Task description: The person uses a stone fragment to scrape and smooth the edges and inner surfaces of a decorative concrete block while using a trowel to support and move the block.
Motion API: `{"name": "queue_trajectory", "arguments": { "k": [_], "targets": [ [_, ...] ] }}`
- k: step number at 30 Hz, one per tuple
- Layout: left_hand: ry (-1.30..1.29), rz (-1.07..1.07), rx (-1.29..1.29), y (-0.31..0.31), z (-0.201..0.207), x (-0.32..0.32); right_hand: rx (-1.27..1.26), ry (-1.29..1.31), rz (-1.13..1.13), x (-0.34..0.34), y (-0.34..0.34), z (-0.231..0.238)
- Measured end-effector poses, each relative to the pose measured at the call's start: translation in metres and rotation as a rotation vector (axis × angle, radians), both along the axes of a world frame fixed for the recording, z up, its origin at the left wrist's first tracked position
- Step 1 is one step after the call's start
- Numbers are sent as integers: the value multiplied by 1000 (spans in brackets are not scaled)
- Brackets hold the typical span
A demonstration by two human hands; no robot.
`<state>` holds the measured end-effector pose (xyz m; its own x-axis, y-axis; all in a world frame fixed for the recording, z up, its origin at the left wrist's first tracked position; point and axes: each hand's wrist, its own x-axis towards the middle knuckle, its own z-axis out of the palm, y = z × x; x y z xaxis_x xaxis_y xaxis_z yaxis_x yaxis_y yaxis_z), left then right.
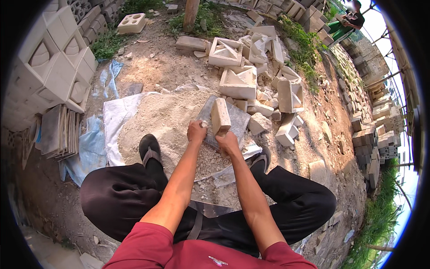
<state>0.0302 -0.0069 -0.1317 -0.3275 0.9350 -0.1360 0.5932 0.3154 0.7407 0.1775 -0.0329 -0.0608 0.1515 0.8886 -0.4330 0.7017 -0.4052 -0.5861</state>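
A person in a red shirt and black trousers squats outdoors, both bare forearms reaching forward between the knees. The right hand (228, 142) is clamped on the near end of a pale, oblong block (220, 114), which stretches away from the person above a flat grey slab (239, 119); whether block and slab touch, I cannot tell. The left hand (196, 132), just beside the slab's left edge, has its fingers curled in on a small pale lump (204, 124). The slab lies on a spread of pale rubble (156, 116), with a white sheet (114, 123) under its left side. Beyond and to the right are heaped hollow blocks (238, 82), some broken. At far left, thin tiles (55, 132) lean in a row below a stacked block wall (53, 62). Another person (350, 21) is at the upper right, well apart.
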Motion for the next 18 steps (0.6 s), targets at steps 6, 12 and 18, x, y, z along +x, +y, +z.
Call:
{"name": "queue_trajectory", "arguments": {
  "k": [6,12,18],
  "targets": [
    [-33,-95,-96,4,18,19,209,-68,-153,11,-20,-38],
    [26,-105,-141,3,19,-2,54,-13,46,-2,6,-11],
    [40,-85,-46,-13,19,10,189,-46,-108,-17,-21,-24]
  ]
}}
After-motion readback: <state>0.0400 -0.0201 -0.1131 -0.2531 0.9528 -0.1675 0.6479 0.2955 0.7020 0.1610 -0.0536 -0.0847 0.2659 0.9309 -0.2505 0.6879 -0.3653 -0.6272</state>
